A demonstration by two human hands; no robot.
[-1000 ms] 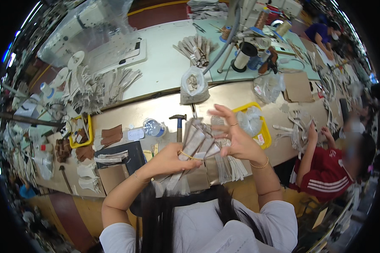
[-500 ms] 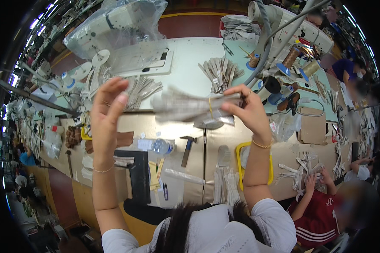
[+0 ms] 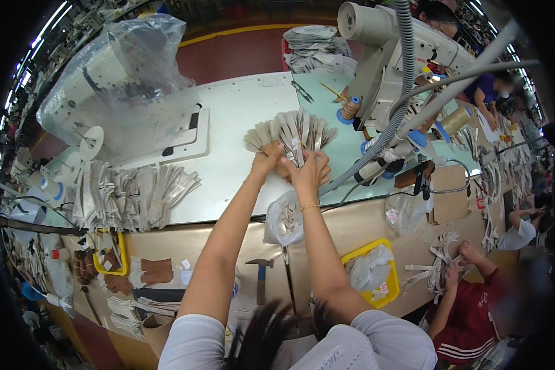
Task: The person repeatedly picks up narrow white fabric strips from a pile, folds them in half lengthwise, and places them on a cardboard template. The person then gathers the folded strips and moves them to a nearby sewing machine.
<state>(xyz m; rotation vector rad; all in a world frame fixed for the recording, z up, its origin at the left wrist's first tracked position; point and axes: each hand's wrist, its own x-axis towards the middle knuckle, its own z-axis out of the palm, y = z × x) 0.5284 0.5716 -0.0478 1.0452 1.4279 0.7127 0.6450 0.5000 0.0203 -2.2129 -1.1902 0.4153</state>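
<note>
Both my hands are on fanned bundles of grey strips (image 3: 303, 126) at the front of the pale green tabletop. My left hand (image 3: 267, 163) is closed round the gathered lower end of the left-hand bundle (image 3: 262, 137). Beside it, my right hand (image 3: 311, 172) has its fingers curled on the base of the neighbouring bundle, which has a small white tag. The two bundles touch, and their loose ends spread away from me. My fingers partly hide the gathered ends.
More grey strip bundles (image 3: 132, 194) lie at the left. A plastic bag (image 3: 286, 219), a hammer (image 3: 260, 280) and a yellow basket (image 3: 388, 290) are nearer me. A sewing machine (image 3: 388, 61) and grey hose (image 3: 407, 68) stand at the right. A co-worker's hands (image 3: 459, 262) handle strips.
The bundle in my right hand has gone forward, down beside the bundle lying at the back. My left hand, raised and empty before, has come across to the bundles. The view has shifted.
</note>
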